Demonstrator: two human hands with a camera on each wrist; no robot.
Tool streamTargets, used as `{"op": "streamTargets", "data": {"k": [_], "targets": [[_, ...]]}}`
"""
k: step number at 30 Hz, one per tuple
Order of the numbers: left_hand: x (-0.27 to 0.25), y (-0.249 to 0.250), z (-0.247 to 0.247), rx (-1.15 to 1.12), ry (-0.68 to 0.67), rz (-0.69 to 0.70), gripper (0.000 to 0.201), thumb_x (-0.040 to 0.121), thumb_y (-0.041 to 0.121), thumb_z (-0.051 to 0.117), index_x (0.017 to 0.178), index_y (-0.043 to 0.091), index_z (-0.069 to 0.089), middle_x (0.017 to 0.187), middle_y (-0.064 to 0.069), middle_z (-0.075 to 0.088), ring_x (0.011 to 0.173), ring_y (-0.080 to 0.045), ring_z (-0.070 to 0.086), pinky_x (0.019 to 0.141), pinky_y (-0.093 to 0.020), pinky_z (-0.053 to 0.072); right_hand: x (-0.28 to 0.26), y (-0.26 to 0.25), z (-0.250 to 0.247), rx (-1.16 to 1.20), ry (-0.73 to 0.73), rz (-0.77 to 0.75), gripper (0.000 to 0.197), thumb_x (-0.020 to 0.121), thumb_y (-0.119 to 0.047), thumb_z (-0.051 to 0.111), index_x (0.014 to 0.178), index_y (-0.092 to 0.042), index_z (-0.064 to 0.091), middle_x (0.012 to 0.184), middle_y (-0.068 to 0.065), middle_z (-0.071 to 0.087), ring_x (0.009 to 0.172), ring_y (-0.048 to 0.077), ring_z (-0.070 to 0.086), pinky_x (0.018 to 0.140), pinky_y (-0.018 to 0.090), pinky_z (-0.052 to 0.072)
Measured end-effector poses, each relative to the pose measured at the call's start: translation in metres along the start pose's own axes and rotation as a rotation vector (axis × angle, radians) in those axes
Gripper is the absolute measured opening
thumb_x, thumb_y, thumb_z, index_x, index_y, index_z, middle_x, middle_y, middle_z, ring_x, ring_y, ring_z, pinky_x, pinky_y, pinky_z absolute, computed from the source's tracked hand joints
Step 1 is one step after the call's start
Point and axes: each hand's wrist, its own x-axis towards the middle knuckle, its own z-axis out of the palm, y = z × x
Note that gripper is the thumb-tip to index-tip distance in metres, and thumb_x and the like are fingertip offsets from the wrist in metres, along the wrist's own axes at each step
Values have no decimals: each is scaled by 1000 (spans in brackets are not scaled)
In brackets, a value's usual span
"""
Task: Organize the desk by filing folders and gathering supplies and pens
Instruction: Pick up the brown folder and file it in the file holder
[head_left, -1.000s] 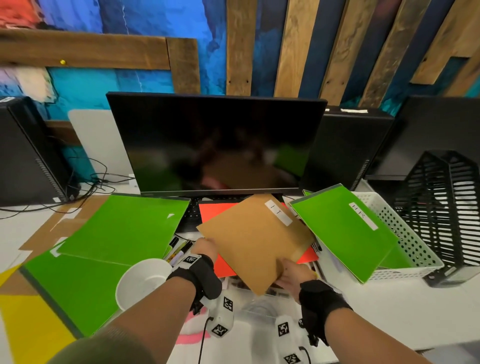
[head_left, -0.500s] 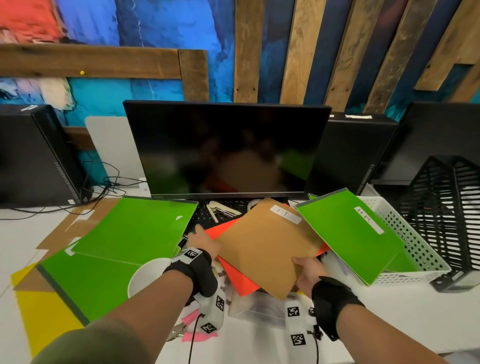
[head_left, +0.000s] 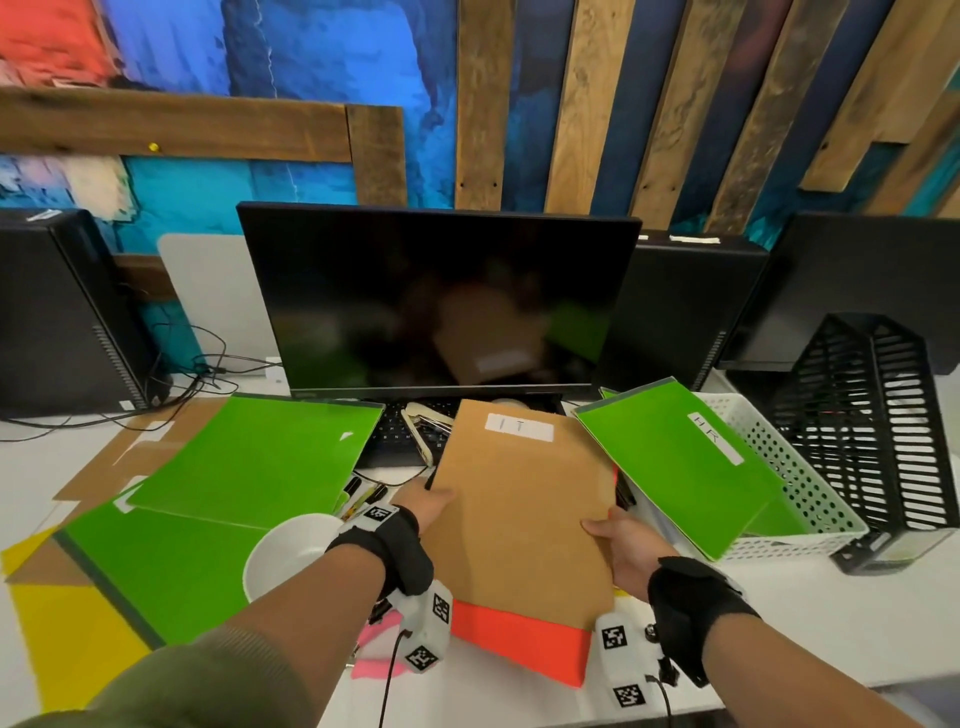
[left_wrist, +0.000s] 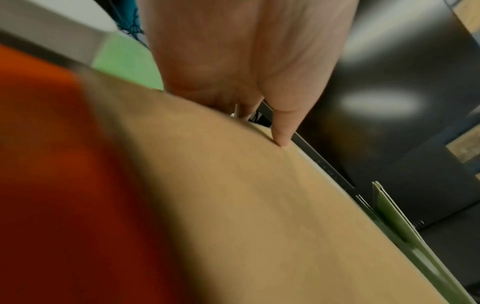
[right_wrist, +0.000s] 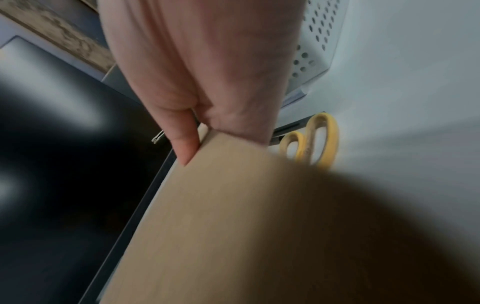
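While I am lifting a flat tan cardboard folder (head_left: 519, 499) just above the cluttered white tabletop (head_left: 831, 629), in front of the dark monitor (head_left: 436, 296), my left hand (head_left: 423, 506) is pinching its left edge and my right hand (head_left: 621, 551) is pinching its right edge, thumbs on top. Each grip is closed on the folder. An orange folder (head_left: 519, 642) is showing beneath its near edge; I cannot tell whether I am holding that too. I am judging the tan folder light, thin and a little bendy, so holding both long edges near the middle is keeping it level. Its white label is reading "IT". A green folder (head_left: 675, 467) leaning on the white perforated basket (head_left: 810, 499) is reading "HR".
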Motion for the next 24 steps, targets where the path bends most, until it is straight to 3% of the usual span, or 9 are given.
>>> {"op": "streamTargets", "data": {"k": [3,5,7,9,13,15,19,24], "targets": [[-1,-10,0,-104,3,-41,39,83,19,66,114,-4,61,114,-23,64,105,-36,61,91,-38,49,3,-4,12,-93,-29,-35,39,92,5,45,130,-4,47,126,20,59,100,30,61,83,38,50],[8,-22,1,-135,36,-49,60,63,29,69,112,-5,61,111,-23,65,101,-37,63,92,-42,50,4,-7,19,-134,-27,-66,43,91,6,47,133,-3,46,128,21,57,106,33,59,88,39,49],[13,-32,-1,-169,64,-53,65,54,30,65,109,-4,63,109,-22,66,100,-37,63,92,-45,50,4,-10,25,-167,-37,-83,42,91,5,48,133,-4,47,128,19,58,113,34,57,96,44,46],[12,-33,-7,-218,111,-41,49,67,24,70,107,-2,63,108,-22,66,99,-36,63,92,-43,50,2,-14,31,-184,-59,-95,39,93,4,46,131,-6,48,127,17,59,113,34,57,98,44,45],[-15,-19,-21,-239,211,35,22,83,18,65,100,4,62,105,-20,67,98,-34,63,86,-33,48,-9,-26,41,-158,-152,-143,36,94,4,43,127,-10,48,123,14,59,103,26,60,88,36,49],[-20,-14,-24,-256,264,102,26,86,14,62,107,-1,63,105,-18,67,100,-34,62,85,-34,47,-15,-32,41,-133,-172,-180,37,93,4,45,128,-9,48,125,13,60,105,25,62,85,35,51],[-36,3,-24,-277,309,224,30,88,14,60,115,2,53,103,-8,61,97,-25,58,92,-38,46,-30,-42,32,-74,-161,-223,38,92,1,49,129,-7,50,126,13,61,104,24,63,84,34,53],[-48,32,-15,-266,318,349,30,86,13,61,114,6,54,109,-14,65,103,-30,61,93,-41,48,-46,-54,12,18,-163,-229,35,90,-1,52,125,2,53,105,13,68,91,25,66,80,37,57]]}}
